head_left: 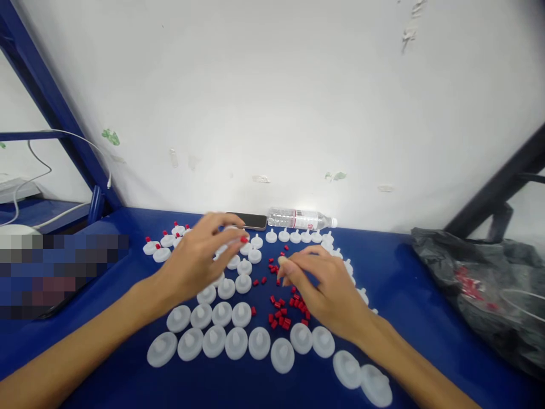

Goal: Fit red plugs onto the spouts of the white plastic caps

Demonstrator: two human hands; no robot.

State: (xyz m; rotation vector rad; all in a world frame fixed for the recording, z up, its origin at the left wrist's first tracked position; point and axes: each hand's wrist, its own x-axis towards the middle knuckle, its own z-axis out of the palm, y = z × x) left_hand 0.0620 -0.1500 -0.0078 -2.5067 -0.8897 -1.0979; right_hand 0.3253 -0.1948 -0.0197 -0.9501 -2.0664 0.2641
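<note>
My left hand (193, 261) is raised over the rows at centre left, its thumb and fingers curled around a white disc piece with a red cap (243, 240) on its tip. Over the loose red caps (279, 312), my right hand (330, 284) has its thumb and index finger pinched together; what lies between them is too small to make out. White discs with pointed stems (236, 342) stand in rows left of, in front of and behind the red caps. At the far left, several discs (162, 254) carry red caps.
Against the white wall lie a dark phone (253, 221) and a clear plastic bottle (298, 218). A black plastic bag (451, 272) with red pieces sits at the right. Blue frame bars (51, 96) and a white cable (85, 136) are at the left.
</note>
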